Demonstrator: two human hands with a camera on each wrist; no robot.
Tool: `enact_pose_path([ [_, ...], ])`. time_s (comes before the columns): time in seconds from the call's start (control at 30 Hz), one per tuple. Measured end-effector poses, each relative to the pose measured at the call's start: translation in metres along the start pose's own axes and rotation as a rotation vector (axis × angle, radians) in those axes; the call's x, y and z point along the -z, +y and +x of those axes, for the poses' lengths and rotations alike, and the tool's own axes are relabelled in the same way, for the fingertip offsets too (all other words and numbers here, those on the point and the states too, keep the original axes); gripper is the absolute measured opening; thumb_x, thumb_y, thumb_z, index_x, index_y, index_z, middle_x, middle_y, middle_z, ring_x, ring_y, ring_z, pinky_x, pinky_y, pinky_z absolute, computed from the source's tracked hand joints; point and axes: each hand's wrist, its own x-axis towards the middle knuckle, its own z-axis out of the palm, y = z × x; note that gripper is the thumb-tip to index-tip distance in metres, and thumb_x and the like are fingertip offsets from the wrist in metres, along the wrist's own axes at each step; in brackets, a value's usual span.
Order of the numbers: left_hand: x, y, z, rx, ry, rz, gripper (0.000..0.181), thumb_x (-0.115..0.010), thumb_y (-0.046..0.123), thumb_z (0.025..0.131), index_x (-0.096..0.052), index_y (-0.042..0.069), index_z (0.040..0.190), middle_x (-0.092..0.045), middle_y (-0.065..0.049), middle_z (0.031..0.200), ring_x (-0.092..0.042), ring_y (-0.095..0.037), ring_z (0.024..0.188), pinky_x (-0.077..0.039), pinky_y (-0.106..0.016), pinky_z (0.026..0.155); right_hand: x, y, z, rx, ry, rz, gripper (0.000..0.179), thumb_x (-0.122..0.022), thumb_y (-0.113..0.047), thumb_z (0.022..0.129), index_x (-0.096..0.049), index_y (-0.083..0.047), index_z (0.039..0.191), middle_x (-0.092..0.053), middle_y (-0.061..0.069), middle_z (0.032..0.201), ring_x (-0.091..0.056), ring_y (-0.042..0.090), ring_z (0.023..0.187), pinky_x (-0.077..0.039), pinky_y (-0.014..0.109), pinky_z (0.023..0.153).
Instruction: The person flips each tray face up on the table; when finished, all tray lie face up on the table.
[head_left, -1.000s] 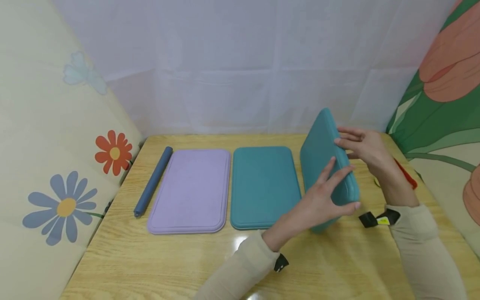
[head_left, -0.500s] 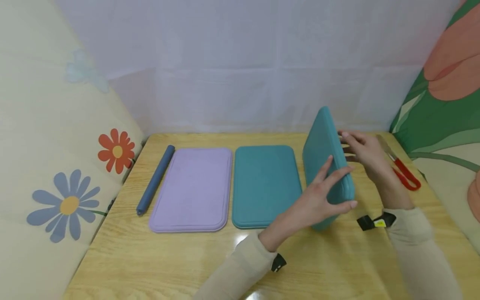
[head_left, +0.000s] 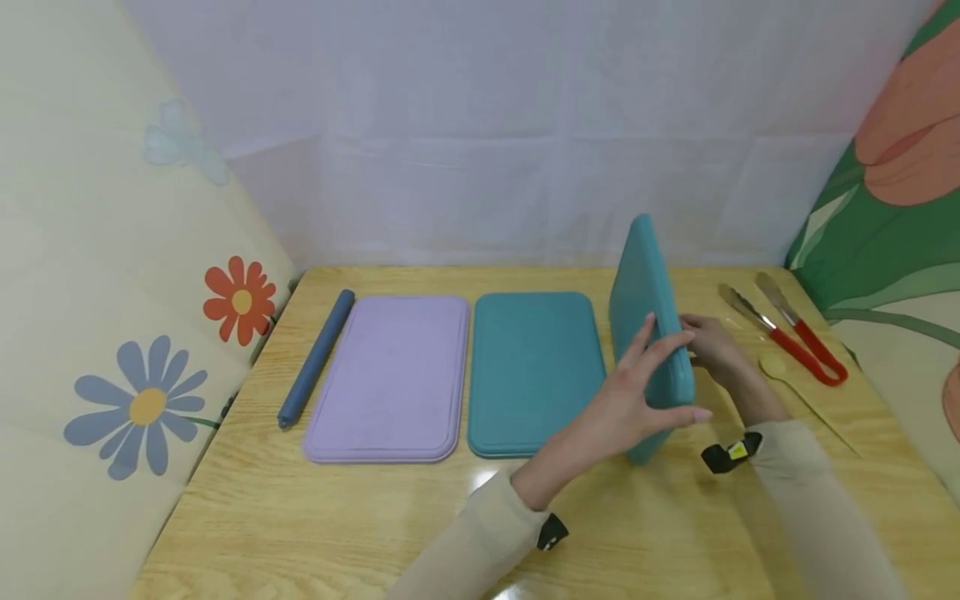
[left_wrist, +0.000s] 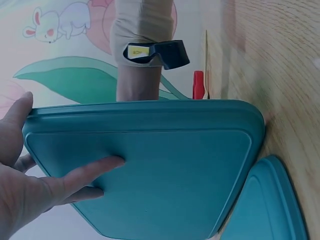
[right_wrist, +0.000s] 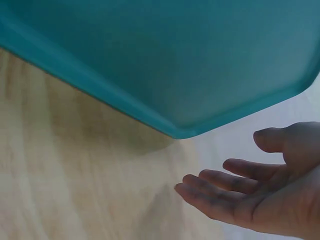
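A teal tray point(head_left: 634, 287) stands tilted up on its edge at the right of the table. My left hand point(head_left: 618, 404) grips it near its raised corner, fingers spread over the flat underside and thumb round the rim, as the left wrist view also shows. Behind the tray, on its hollow side, is my right hand point(head_left: 718, 354), partly hidden in the head view. Seen from the right wrist, the right hand point(right_wrist: 250, 195) has loosely bent fingers, holds nothing and is apart from the rim. A second teal tray point(head_left: 532, 375) lies flat to the left.
A lilac tray point(head_left: 390, 375) lies left of the flat teal one, with a dark blue rod point(head_left: 317, 360) beside it. Red-handled tongs point(head_left: 798, 342) and a yellowish spoon point(head_left: 806, 400) lie at the right. White cloth point(head_left: 450, 167) hangs behind the table.
My right hand has left the standing tray's upper edge and moved down behind it. The tray has turned slightly more upright and edge-on. The tongs and spoon have come into sight.
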Motion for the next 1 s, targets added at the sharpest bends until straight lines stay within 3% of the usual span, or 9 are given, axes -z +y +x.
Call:
enact_pose_path([
  [0.17,0.004,-0.001,-0.006,-0.006,0.035,-0.006,0.074,-0.066,0.036,0.091,-0.024,0.034,0.152,0.005,0.000,0.161,-0.027,-0.034,0.141,-0.044,-0.049,0.100,-0.008,0.006,0.004,-0.019,-0.049,-0.003,0.055,-0.039,-0.028,0.103,-0.034,0.010,0.143,-0.043,0.031,0.136,-0.048,0.038,0.117,-0.051,0.045,0.089],
  [0.3,0.007,-0.003,-0.012,-0.023,0.061,-0.013,0.072,-0.065,0.032,0.093,-0.025,0.033,0.152,0.004,-0.003,0.161,-0.026,-0.036,0.141,-0.045,-0.046,0.099,-0.013,0.011,0.007,-0.020,-0.080,0.011,0.053,-0.041,-0.024,0.102,-0.036,0.011,0.142,-0.043,0.031,0.138,-0.048,0.038,0.120,-0.050,0.047,0.092],
  [0.47,0.011,-0.007,-0.019,0.006,0.106,-0.131,0.067,-0.065,0.024,0.093,-0.032,0.033,0.151,0.002,-0.009,0.161,-0.036,-0.036,0.135,-0.055,-0.025,0.079,-0.016,0.014,0.009,0.013,-0.144,0.015,0.057,-0.041,-0.028,0.103,-0.032,0.011,0.144,-0.039,0.033,0.141,-0.041,0.044,0.128,-0.042,0.053,0.101],
  [0.57,0.011,-0.009,-0.021,0.034,0.129,-0.185,0.067,-0.065,0.019,0.093,-0.034,0.031,0.150,0.000,-0.010,0.161,-0.057,-0.026,0.117,-0.054,-0.017,0.066,-0.016,0.014,0.008,0.031,-0.174,-0.009,0.057,-0.036,-0.028,0.105,-0.029,0.012,0.145,-0.037,0.034,0.142,-0.038,0.047,0.131,-0.039,0.054,0.103],
  [0.73,0.011,-0.013,-0.023,0.086,0.160,-0.217,0.066,-0.065,0.018,0.092,-0.034,0.036,0.148,-0.002,-0.004,0.161,-0.062,-0.014,0.096,-0.055,-0.021,0.062,-0.020,0.013,0.007,0.018,-0.169,-0.043,0.056,-0.035,-0.028,0.105,-0.028,0.011,0.145,-0.040,0.033,0.141,-0.042,0.045,0.129,-0.041,0.054,0.102],
  [0.83,0.010,-0.015,-0.025,0.105,0.180,-0.277,0.064,-0.064,0.018,0.092,-0.036,0.039,0.146,-0.002,0.002,0.160,-0.059,-0.019,0.110,-0.056,-0.023,0.063,-0.022,0.012,0.007,0.001,-0.164,-0.041,0.057,-0.037,-0.028,0.105,-0.027,0.010,0.146,-0.039,0.033,0.142,-0.042,0.045,0.129,-0.041,0.053,0.102],
  [1.0,0.011,-0.019,-0.028,0.093,0.244,-0.355,0.060,-0.063,0.017,0.092,-0.040,0.039,0.143,-0.004,0.005,0.160,-0.036,-0.019,0.136,-0.049,-0.026,0.092,-0.023,0.012,0.007,-0.028,-0.142,-0.018,0.058,-0.040,-0.025,0.104,-0.024,0.011,0.147,-0.040,0.033,0.141,-0.047,0.043,0.125,-0.043,0.050,0.101],
])
